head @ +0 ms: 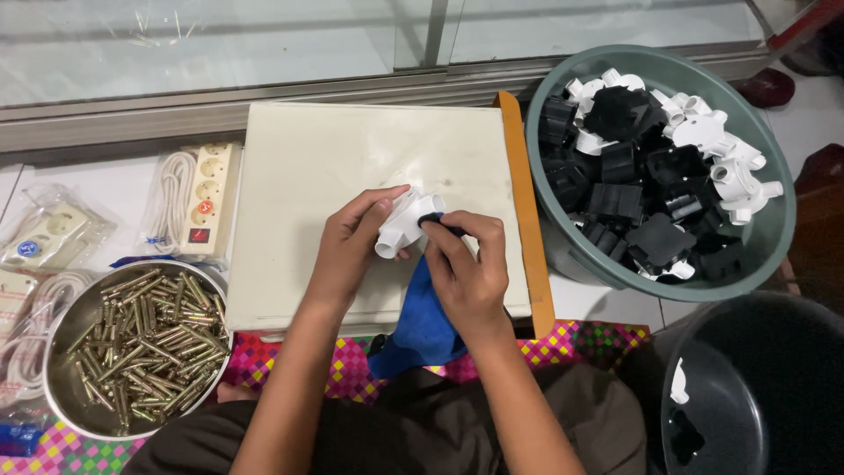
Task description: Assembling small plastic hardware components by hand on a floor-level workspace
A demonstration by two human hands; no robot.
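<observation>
My left hand (pixel 350 248) holds a white plastic junction box (pixel 404 222) with round pipe sockets, above a cream work board (pixel 308 176). My right hand (pixel 468 264) presses a small black part (pixel 437 223) against the box with its fingertips. A blue cloth (pixel 422 318) hangs under my right hand, down toward my lap.
A grey-green basin (pixel 765 246) at the right holds several black and white plastic fittings. A dark bucket (pixel 747 387) stands at the lower right with a few parts inside. A metal bowl (pixel 61 387) of brass screws sits at the lower left. Packaged power strips (pixel 198 198) lie at the left.
</observation>
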